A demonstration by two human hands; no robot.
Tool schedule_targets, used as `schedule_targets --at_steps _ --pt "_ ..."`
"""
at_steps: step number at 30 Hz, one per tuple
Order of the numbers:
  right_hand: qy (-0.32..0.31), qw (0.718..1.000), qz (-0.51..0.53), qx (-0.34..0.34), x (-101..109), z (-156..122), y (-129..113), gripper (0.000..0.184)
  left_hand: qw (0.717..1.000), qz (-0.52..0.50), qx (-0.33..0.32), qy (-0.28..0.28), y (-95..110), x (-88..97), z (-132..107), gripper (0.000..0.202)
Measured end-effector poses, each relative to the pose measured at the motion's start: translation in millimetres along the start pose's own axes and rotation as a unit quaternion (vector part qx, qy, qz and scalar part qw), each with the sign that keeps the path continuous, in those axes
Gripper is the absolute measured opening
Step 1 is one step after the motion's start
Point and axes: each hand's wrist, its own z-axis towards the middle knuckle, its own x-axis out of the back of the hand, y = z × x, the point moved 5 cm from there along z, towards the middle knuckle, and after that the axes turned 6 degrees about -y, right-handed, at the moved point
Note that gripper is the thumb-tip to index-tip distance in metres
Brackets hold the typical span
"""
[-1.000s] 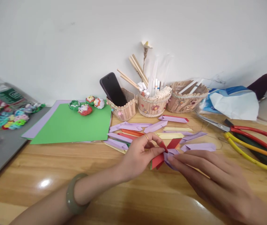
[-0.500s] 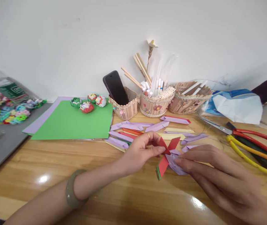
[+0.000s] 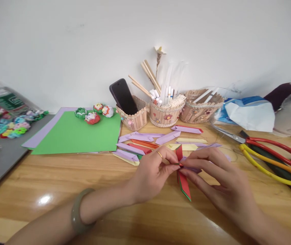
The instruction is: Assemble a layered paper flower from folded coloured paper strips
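One wooden table (image 3: 66, 173) lies below. Over it, the left hand (image 3: 151, 173) and right hand (image 3: 227, 183) both pinch the red-and-purple folded paper shape (image 3: 184, 185). It has just turned, so fingers now meet near its middle. Folded purple strips (image 3: 167, 137) lie behind.

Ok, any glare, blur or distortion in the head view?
Head view: bright glare on the table at lower left, fainter right of centre; head view: the red handle looks stretched, perhaps lens distortion; head view: detail of the folded paper is unclear where the fingers meet.
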Motion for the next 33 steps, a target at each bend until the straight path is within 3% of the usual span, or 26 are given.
schedule_targets --at_steps 7,13,18,20,23,26,29,33 --pt "-0.016 0.997 -0.043 0.069 2 -1 1 0.022 0.999 -0.037 0.015 -0.014 -3 -1.0 1 0.005" --pt "-0.029 0.983 -0.114 0.141 6 -8 3 0.024 0.998 0.031 -0.029 -0.042 1 -1.0 1 0.007" --pt "-0.069 0.980 -0.114 0.149 13 -7 11 0.027 1.000 -0.004 -0.005 -0.024 -1 4.3 3 0.006" --pt "-0.027 0.993 -0.049 0.099 22 -2 15 0.021 1.000 -0.026 0.006 -0.016 -3 6.4 4 0.006" --pt "0.034 0.994 0.056 -0.084 29 3 30 0.010 0.997 -0.074 0.018 -0.032 -7 6.6 6 0.006" --pt "-0.019 0.961 0.147 -0.234 17 3 40 0.020 0.987 -0.138 0.055 -0.061 -11 4.8 7 0.010" --pt "-0.102 0.918 0.271 -0.271 -1 2 37 0.024 0.972 -0.186 0.114 -0.094 -18 1.0 7 0.016" --pt "-0.106 0.875 0.345 -0.321 -11 -1 38 0.024 0.948 -0.250 0.169 -0.106 -29 -3.9 7 0.023"
